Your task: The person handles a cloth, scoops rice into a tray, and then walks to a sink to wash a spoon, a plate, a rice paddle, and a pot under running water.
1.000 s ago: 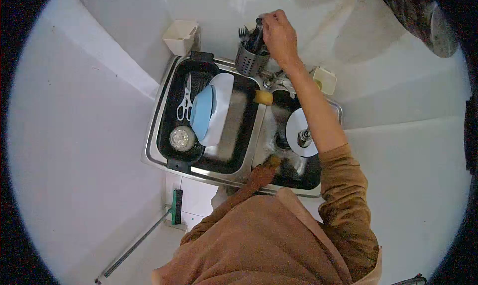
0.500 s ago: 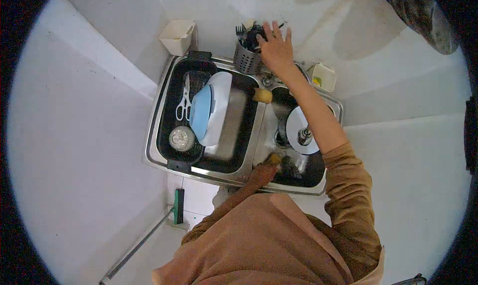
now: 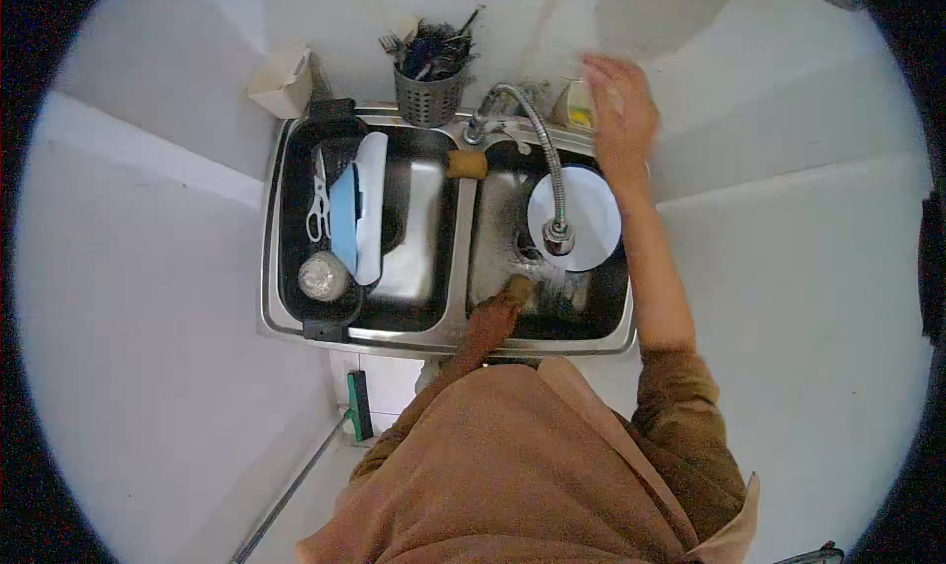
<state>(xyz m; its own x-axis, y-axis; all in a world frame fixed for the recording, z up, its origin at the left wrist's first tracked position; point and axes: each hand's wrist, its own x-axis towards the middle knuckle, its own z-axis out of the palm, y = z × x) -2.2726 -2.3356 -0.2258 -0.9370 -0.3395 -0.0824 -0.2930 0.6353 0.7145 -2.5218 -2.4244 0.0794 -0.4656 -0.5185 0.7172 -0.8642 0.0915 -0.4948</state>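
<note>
My left hand [image 3: 491,322] is closed around a yellow-brown sponge [image 3: 518,288] low in the right sink basin [image 3: 493,209]. Past it lies a white plate [image 3: 591,204], partly covered by the flexible faucet [image 3: 558,231], whose head hangs over the plate; water appears to splash in the basin. My right hand [image 3: 623,121] is raised at the back right, somewhat blurred, its fingers stretched out and nothing visible in them. Beside those fingers is a small white holder [image 3: 574,105] with something yellow in it.
A perforated metal cutlery holder [image 3: 430,99] stands behind the sink. In the left basin, a black rack [image 3: 330,330] carries white scissors [image 3: 318,209], a blue bowl [image 3: 343,219], a white dish [image 3: 371,209] and a clear glass item [image 3: 323,276]. A brownish roll-shaped piece [image 3: 466,164] sits on the divider.
My right hand has moved from the cutlery holder rightward to the small white holder. The faucet and plate show more fully. My left hand stays low in the right basin with the sponge.
</note>
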